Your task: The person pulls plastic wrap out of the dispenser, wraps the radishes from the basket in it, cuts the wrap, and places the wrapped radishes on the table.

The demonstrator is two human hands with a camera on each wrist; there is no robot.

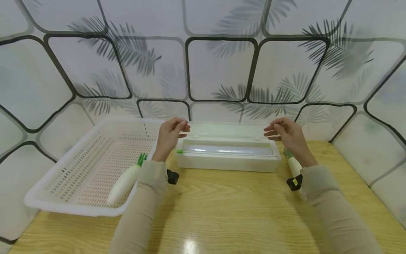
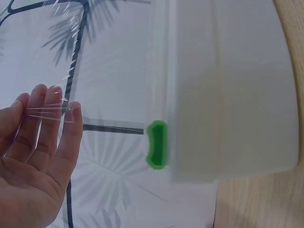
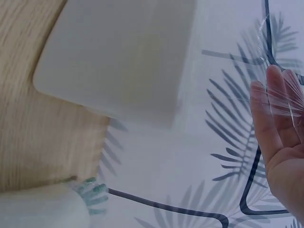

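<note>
A white cling film dispenser (image 1: 228, 163) stands on the table with its lid raised and a roll of film (image 1: 228, 150) inside. Clear cling film (image 2: 45, 113) stretches above it, creased where the fingers take it. My left hand (image 1: 171, 135) pinches one corner between thumb and fingers, over the dispenser's left end. At the right end, my right hand (image 1: 290, 137) pinches the opposite corner, its film (image 3: 282, 102) gathered in fine folds; the thumb is out of the right wrist view. A green slider (image 2: 157, 145) sits at the dispenser's left end.
A white perforated basket (image 1: 76, 211) stands at left, holding a white radish (image 1: 123, 185) with green stalks. Another white radish (image 1: 294, 166) lies on the table at right, partly behind the right wrist. A patterned backdrop (image 1: 219, 70) rises behind the wooden table (image 1: 222, 211).
</note>
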